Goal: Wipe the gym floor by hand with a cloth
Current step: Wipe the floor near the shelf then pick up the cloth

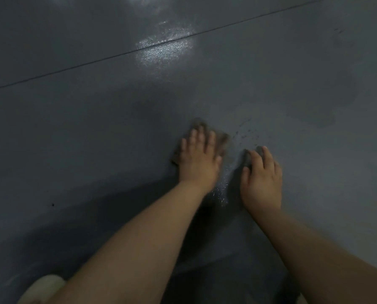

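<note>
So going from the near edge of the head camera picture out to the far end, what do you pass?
Pale shoe → right hand → left hand pressing the brown cloth → floor seam → light glare on the floor.

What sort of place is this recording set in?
Probably an indoor gym or sports hall: a dark grey, pebbled floor laid in large sheets, a straight seam between them, and a ceiling-light glare. Nothing else confirms it.

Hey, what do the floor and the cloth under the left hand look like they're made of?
Floor: looks like dark grey vinyl or rubber sheet, finely pebbled and semi-glossy, judging by the grainy light reflection and a thin straight seam. Cloth: seems a soft brownish-grey fabric, matte; blur hides its weave. The left hand presses it flat.
</note>
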{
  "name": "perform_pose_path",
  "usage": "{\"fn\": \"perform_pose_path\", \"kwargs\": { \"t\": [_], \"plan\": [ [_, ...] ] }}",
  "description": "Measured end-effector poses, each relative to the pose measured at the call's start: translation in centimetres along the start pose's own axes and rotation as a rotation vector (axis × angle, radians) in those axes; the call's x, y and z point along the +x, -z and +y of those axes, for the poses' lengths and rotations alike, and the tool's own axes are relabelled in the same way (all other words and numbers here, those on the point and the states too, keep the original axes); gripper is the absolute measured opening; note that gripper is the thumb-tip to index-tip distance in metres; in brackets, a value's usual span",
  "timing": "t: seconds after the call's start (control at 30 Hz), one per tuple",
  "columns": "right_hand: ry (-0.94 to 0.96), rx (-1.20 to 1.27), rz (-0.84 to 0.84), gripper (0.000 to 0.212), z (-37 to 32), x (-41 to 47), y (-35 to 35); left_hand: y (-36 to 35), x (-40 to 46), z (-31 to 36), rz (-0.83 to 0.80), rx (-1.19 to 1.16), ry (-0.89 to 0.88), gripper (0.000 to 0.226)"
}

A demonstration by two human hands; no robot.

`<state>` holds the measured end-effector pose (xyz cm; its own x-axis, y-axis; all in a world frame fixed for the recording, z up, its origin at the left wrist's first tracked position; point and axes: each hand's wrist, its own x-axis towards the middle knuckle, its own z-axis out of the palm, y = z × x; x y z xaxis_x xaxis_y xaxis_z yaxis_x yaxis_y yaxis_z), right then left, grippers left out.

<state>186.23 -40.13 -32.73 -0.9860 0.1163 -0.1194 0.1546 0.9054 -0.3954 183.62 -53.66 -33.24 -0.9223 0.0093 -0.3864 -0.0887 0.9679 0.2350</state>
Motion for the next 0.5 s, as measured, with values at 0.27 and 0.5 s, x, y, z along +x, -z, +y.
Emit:
{"fn": "perform_pose_path", "kwargs": {
  "t": [0.27,0.5],
  "plan": [
    [0.374,-0.093,-0.151,0.05,-3.1,-0.5,-1.8,2.8,-2.8,-3.7,0.037,-0.269,0.078,0.084],
    [0.562,-0.3,-0.427,0.074,-6.0,1.6,-3.4,4.8,-2.6,-7.9,-0.385,0.147,0.237,0.138]
  ]
}}
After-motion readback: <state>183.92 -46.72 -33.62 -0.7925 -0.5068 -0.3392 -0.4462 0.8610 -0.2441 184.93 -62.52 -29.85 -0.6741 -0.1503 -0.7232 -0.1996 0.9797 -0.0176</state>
